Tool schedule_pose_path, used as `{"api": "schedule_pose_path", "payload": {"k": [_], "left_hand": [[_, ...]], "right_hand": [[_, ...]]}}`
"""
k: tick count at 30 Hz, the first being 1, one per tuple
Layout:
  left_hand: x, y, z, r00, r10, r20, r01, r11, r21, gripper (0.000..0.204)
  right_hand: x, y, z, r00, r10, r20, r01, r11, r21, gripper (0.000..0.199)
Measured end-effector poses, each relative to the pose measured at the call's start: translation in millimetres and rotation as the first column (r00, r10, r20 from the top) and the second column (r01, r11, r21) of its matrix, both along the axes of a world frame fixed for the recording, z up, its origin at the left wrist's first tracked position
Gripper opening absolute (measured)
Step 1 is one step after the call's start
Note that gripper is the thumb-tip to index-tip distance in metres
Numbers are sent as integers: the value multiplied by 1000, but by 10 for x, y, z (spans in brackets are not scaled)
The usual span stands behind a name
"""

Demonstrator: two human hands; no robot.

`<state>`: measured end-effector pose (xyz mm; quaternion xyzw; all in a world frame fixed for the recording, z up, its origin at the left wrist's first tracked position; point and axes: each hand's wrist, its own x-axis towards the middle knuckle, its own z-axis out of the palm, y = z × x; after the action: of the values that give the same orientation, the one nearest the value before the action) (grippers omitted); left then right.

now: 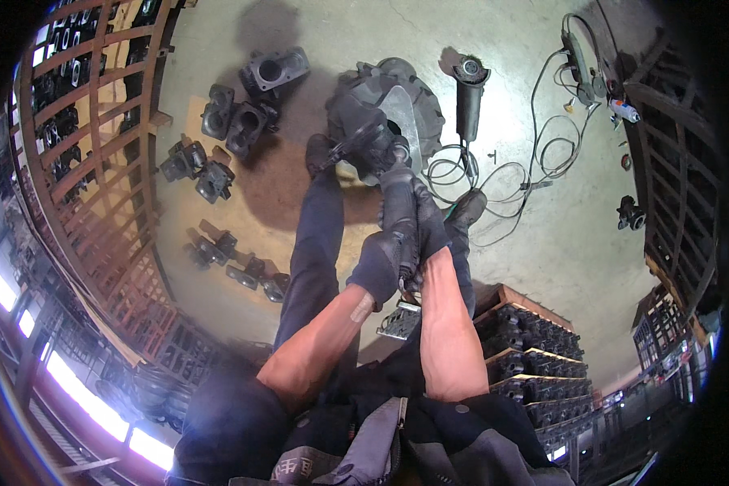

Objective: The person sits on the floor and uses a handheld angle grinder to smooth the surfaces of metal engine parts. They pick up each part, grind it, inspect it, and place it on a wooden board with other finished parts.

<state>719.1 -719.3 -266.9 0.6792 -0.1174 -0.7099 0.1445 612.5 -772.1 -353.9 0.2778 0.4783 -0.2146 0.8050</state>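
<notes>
Both my hands, in dark gloves, are wrapped round a long dark straight grinder (398,198). My left hand (381,257) grips it from the left, lower on the body. On its right side my right hand (429,220) is closed, its fingers partly hidden. The grinder's front end meets a dark cast metal part (363,134), whose exact shape is hard to make out. The part rests on a thick-treaded black tyre (429,101) between my feet. A pale flat curved piece (399,113) shows at the tyre's middle.
Several dark castings (271,71) stand on the floor at left. An angle grinder (468,101) stands to the right, near looped cables (543,162) and a power strip (577,61). Slatted racks (97,146) line the left; stacked castings (539,348) are at lower right.
</notes>
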Motion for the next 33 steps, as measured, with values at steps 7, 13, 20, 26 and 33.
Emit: {"api": "schedule_pose_path", "payload": {"k": [7,13,20,26,33], "left_hand": [[12,116,-153,955,-220,197,268,926,-267,19],[-38,-14,-166,985,174,-11,-173,984,39,27],[18,-108,-39,994,112,9,-111,991,-69,27],[22,33,-48,991,-113,74,114,993,-6,20],[-191,207,127,947,322,-15,-321,946,43,18]], "right_hand": [[31,12,5,996,23,-87,-32,995,-97,55],[26,-27,-32,993,68,-94,-73,996,-42,54],[59,-38,-94,995,76,-59,-76,997,6,55],[57,28,-4,998,43,-50,-47,996,-72,55],[-106,139,374,999,-43,15,45,985,-164,54]]}}
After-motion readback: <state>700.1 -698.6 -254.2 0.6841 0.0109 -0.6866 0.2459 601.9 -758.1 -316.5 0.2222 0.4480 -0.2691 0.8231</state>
